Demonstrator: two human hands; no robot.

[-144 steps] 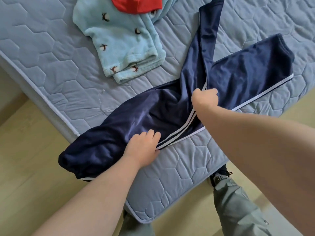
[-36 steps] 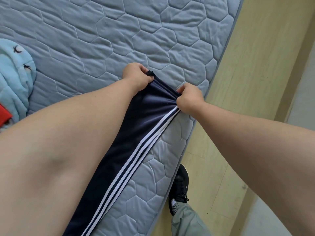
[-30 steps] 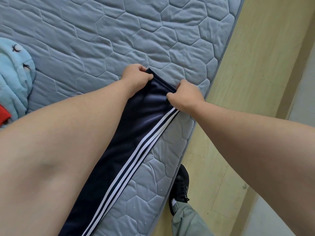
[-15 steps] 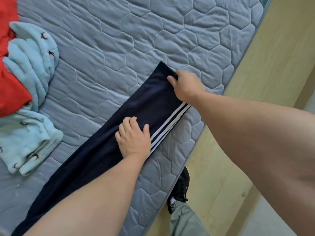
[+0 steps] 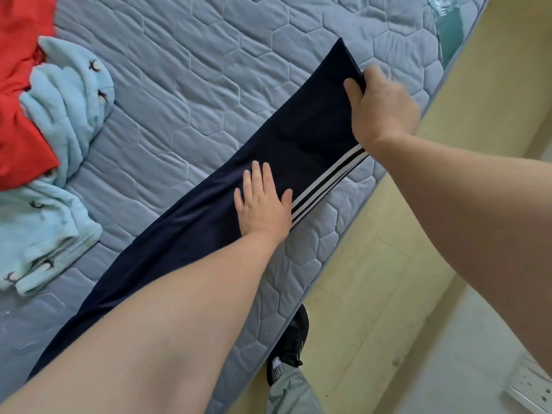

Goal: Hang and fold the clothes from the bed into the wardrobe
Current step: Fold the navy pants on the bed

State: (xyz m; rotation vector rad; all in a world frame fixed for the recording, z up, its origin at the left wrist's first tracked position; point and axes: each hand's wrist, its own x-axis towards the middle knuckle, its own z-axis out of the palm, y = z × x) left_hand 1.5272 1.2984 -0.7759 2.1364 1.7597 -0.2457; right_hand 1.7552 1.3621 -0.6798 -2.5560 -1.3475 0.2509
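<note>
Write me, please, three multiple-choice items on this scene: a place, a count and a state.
1. Where is the red garment? A. Far right. B. Far left on the mattress, touching the light blue garment. C. Bottom centre.
2. How many white stripes do the navy trousers show? A. One. B. Five. C. Three.
3. How is the left hand? A. Flat on the trousers, fingers straight. B. Clenched. C. Pinching the trousers' end.
Key: 1 B, it lies against that garment at the frame's left edge; 2 C, three white bands run beside the hand; 3 A, palm down, nothing gripped.
</note>
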